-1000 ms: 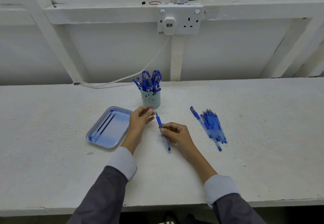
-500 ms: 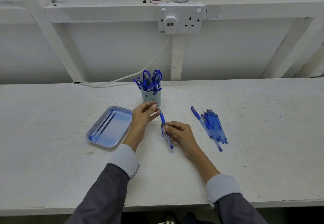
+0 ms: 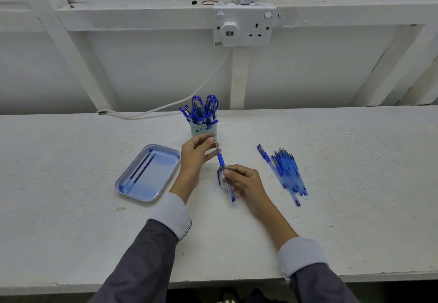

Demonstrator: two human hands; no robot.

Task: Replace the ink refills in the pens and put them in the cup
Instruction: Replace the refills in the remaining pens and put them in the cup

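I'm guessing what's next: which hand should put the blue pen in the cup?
Probably the right hand: it grips the blue plastic pen, and the pale cup full of pens stands just ahead. The left hand is only near the pen's tip.

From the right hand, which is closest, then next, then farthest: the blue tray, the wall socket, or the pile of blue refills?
1. Pile of blue refills, just right of the right hand.
2. Blue tray, off to the left.
3. Wall socket, up on the back wall.
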